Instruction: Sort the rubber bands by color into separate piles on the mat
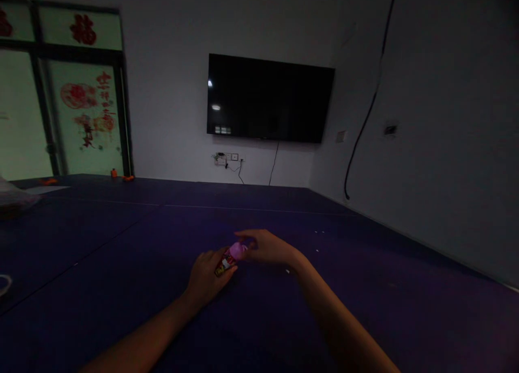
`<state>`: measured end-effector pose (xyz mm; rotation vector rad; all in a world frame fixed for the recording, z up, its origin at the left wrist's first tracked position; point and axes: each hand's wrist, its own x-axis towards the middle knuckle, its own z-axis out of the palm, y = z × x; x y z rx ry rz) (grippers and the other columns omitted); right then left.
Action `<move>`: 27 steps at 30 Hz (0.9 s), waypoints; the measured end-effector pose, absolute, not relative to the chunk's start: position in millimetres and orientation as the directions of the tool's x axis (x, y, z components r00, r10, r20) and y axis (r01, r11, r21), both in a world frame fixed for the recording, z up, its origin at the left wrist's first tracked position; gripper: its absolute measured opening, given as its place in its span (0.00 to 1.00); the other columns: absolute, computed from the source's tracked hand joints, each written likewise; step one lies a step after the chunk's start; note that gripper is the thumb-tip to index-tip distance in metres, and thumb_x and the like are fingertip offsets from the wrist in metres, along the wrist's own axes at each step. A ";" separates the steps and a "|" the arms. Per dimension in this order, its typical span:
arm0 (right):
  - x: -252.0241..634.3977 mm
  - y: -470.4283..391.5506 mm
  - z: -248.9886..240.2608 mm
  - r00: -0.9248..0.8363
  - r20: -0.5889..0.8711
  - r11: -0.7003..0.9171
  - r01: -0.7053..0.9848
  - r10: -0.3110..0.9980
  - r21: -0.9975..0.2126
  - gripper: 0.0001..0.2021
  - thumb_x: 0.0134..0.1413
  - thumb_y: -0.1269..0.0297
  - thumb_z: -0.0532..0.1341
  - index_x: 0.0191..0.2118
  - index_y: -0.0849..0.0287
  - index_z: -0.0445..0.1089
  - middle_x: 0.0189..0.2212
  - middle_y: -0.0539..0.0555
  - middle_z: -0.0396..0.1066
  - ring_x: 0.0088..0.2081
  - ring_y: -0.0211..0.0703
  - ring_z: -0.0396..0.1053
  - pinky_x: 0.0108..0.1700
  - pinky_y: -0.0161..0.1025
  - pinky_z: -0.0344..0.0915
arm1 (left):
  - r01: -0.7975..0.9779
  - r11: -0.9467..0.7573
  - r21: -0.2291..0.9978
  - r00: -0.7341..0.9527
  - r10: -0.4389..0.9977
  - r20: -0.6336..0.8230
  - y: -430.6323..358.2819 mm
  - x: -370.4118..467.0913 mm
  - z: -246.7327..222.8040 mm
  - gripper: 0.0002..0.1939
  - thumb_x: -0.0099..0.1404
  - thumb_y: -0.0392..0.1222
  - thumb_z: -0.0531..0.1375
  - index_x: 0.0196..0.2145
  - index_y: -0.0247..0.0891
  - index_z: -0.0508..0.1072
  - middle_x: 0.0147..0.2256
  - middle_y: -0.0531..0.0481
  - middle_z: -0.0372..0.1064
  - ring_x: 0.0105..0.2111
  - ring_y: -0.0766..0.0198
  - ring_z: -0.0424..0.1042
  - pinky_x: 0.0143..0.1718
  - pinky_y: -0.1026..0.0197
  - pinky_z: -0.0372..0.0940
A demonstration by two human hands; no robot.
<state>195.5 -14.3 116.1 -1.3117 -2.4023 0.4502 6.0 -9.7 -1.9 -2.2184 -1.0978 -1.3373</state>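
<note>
My left hand (206,275) is wrapped round a small bottle (226,262) with a red, white and yellow-green printed label. The bottle lies tilted, its pink cap (237,250) pointing up and to the right. Close by on the right, my right hand (265,247) is curved over the cap end with its fingers apart. One fingertip is at the cap's right edge; whether it presses on it I cannot tell. Part of the label is hidden by my left fingers.
The dark blue-purple surface (121,297) spreads around my hands, with small white scraps (287,271) on the right. A white ring-shaped thing (4,284) and a pale plastic bag (14,197) are at the left. Small orange things (114,173) lie near the door. A television (270,100) hangs ahead.
</note>
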 end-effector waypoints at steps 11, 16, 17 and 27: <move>184.2 -21.7 112.8 -0.627 0.246 0.672 0.666 0.739 -0.323 0.10 0.46 0.63 0.65 0.37 0.59 0.76 0.32 0.53 0.76 0.32 0.40 0.71 0.33 0.32 0.60 | 0.757 -0.653 -0.017 0.314 0.341 0.886 -11.6 7.8 -2.3 0.17 0.65 0.50 0.55 0.46 0.36 0.68 0.31 0.46 0.72 0.29 0.57 0.70 0.30 0.57 0.62; 158.4 -21.5 93.8 -0.369 0.278 0.442 0.853 0.887 -0.279 0.13 0.59 0.60 0.55 0.34 0.60 0.75 0.30 0.56 0.76 0.32 0.41 0.72 0.30 0.32 0.58 | 0.798 -0.595 -0.097 0.335 0.302 0.893 -16.9 7.7 1.5 0.12 0.65 0.44 0.56 0.44 0.35 0.70 0.28 0.47 0.71 0.29 0.57 0.69 0.30 0.58 0.58; 154.9 -22.5 92.2 -0.297 0.285 0.372 0.890 0.912 -0.263 0.15 0.61 0.59 0.53 0.35 0.60 0.75 0.32 0.57 0.76 0.34 0.43 0.73 0.31 0.33 0.59 | 0.804 -0.587 -0.099 0.333 0.305 0.892 -17.5 7.8 2.1 0.13 0.64 0.43 0.56 0.44 0.35 0.69 0.28 0.47 0.70 0.30 0.57 0.69 0.30 0.58 0.58; 157.2 -30.5 87.4 -0.632 0.409 0.642 0.755 0.659 0.133 0.20 0.63 0.51 0.48 0.37 0.59 0.71 0.34 0.57 0.75 0.35 0.44 0.73 0.33 0.34 0.60 | 0.576 -0.791 0.205 0.301 0.438 0.847 -13.4 5.3 -8.5 0.11 0.65 0.47 0.53 0.39 0.38 0.68 0.31 0.46 0.72 0.30 0.60 0.72 0.30 0.61 0.66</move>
